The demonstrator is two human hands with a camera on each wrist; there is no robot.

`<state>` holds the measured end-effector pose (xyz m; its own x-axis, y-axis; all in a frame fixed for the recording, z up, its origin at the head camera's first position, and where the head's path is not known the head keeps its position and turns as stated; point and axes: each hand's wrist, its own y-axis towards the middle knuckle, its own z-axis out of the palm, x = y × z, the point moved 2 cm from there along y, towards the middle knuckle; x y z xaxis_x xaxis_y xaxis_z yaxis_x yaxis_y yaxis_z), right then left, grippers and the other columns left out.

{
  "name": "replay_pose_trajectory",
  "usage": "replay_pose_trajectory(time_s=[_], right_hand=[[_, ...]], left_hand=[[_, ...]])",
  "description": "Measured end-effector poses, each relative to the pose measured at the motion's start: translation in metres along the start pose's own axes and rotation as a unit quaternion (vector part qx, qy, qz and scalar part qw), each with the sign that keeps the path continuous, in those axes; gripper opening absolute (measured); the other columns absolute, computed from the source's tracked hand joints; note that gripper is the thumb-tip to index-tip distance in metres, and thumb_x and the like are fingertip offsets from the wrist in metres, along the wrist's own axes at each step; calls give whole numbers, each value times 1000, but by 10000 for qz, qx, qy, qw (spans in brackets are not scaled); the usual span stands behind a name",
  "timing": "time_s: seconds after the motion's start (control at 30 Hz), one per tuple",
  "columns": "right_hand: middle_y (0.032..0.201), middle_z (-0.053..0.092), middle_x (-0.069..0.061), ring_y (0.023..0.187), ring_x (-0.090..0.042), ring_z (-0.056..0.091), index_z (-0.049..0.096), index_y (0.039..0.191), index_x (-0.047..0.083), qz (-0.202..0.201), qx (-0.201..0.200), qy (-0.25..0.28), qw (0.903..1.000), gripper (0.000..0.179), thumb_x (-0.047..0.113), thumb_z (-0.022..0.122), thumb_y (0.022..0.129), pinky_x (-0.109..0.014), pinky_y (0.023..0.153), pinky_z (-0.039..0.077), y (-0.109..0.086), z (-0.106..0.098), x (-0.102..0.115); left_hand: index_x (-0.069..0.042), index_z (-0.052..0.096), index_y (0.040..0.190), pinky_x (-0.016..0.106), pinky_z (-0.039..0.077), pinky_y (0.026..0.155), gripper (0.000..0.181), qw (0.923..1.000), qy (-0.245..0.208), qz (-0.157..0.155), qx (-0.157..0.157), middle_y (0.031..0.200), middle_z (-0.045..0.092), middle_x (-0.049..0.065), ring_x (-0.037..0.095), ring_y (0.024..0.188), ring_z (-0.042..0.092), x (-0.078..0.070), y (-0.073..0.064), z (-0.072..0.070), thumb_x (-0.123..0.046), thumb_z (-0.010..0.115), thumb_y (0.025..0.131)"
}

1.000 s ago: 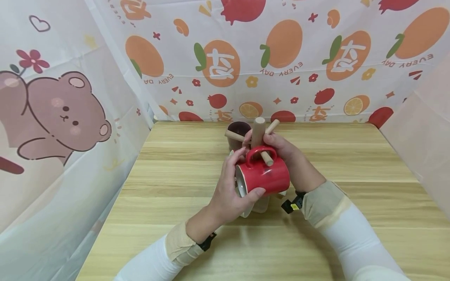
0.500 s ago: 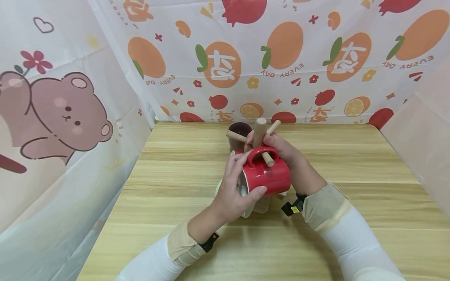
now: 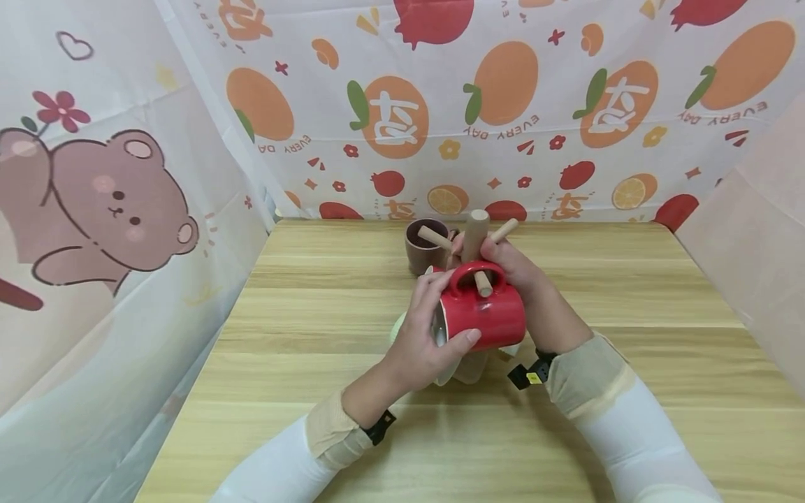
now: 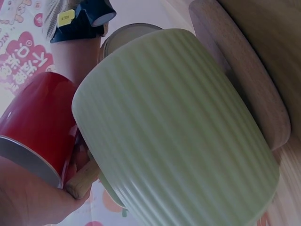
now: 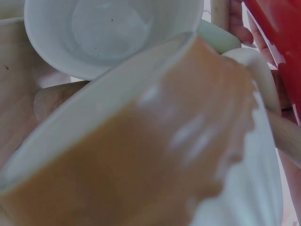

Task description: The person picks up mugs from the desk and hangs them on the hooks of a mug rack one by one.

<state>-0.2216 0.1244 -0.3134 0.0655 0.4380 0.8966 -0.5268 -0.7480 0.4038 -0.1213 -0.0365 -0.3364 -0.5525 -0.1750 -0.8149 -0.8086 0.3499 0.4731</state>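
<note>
In the head view my left hand (image 3: 415,349) holds a red mug (image 3: 487,318) on its side, thumb on the body and fingers by the rim. The mug's handle loops around a peg (image 3: 483,283) of a wooden mug tree (image 3: 476,234). Near its top, my right hand (image 3: 517,269) grips the tree's post. Below hang other mugs, mostly hidden from above: a pale green ribbed mug (image 4: 178,127) fills the left wrist view, and a brown-and-white mug (image 5: 141,150) is close in the right wrist view, with a white-lined mug (image 5: 113,33) behind it.
Behind the tree, a brown mug (image 3: 423,255) stands on the wood-grain table (image 3: 302,321). The tree's wooden base (image 4: 249,80) shows in the left wrist view. A fruit-print cloth (image 3: 453,112) hangs along the table's far edge, and a bear-print cloth (image 3: 107,202) on the left.
Both hands, the red mug and the mug tree have shifted slightly right together, so more of the brown mug behind shows. Both grips stay the same.
</note>
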Motion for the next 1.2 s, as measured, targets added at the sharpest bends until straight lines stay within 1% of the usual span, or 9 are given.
replay_pose_trajectory(time_s=[0.13,0.27,0.43,0.57,0.73,0.87,1.07,1.1,1.2], right_hand=[[101,66,-1,92,-13,65,64,111,19,-81,-167,-133,9997,37,51,61,91,-27,80,56,-7,-3,3],[101,67,0,92,-12,65,63,111,19,-103,-378,-365,9986,39,52,60,91,-27,79,57,-16,-7,6],[102,66,0,92,-13,65,61,112,17,-173,-411,-456,9980,39,51,61,92,-27,79,57,-23,-9,10],[103,67,0,95,-13,65,61,114,17,-156,-346,-267,9989,38,49,61,93,-28,81,57,-25,-9,11],[106,66,0,98,-13,64,62,117,18,-128,-286,-18,9995,36,45,60,94,-28,83,57,-27,-9,11],[106,66,-1,98,-13,64,62,118,20,-98,-213,240,9994,34,43,62,94,-28,83,56,-26,-8,9],[109,65,-3,101,-15,63,61,121,17,-67,-148,1105,9937,36,34,67,90,-30,90,53,-27,-6,8],[109,65,-3,102,-15,62,61,121,17,-80,-135,1189,9928,36,32,68,89,-31,91,52,-28,-6,8],[110,65,-3,103,-16,62,61,122,16,-114,-56,1239,9922,37,30,68,89,-32,92,52,-28,-6,9]], left_hand=[[-26,35,149,41,54,93,71,9998,-146,-32,164,142,37,-1,16,132,39,1,4,5,-36,65,86],[-27,34,149,39,56,90,72,9991,-259,-48,330,141,37,-1,16,129,42,1,8,10,-35,66,86],[-26,34,149,37,55,91,71,9985,-323,-5,446,142,37,0,16,129,42,1,11,15,-32,66,86],[-26,32,150,38,53,95,73,9988,-208,48,440,143,36,0,16,132,39,2,12,16,-33,65,86],[-27,29,151,42,48,102,75,9991,-68,50,414,145,36,-2,17,141,27,3,13,15,-37,64,86],[-29,29,151,42,51,97,75,9988,-199,-32,444,144,36,-2,17,138,29,4,12,14,-37,65,86],[-33,27,151,40,51,98,76,9980,-307,-197,522,149,33,-6,15,144,22,5,10,13,-41,65,86],[-33,26,151,40,51,98,77,9978,-310,-222,547,150,32,-7,16,145,20,4,10,12,-40,65,86],[-32,25,152,38,51,98,78,9975,-316,-232,596,151,31,-7,17,145,20,3,10,12,-38,66,86]])
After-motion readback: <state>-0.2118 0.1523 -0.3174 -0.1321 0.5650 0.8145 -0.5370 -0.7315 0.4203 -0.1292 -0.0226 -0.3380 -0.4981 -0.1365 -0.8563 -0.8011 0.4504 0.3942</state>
